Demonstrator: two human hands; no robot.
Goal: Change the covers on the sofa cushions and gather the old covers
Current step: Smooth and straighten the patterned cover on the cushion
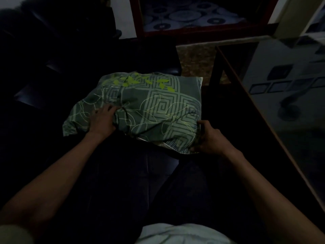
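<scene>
While the room is very dim, the cushion in its green patterned cover lies on the person's lap, far edge toward the dark sofa. Left hand bunches loose cover, fingers curled into the fabric. Right hand pinches the cover's near right corner, where pale inner cushion shows. Risk: uneven pulling could snag the cover on that corner, or tip the cushion off the lap toward the glass table.

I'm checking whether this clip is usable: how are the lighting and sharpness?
Head view: very dim, sofa nearly black; the green patterned cushion cover and both hands, left and right, stay readable; wide-angle bending along the glass table edge; mild softness.
</scene>
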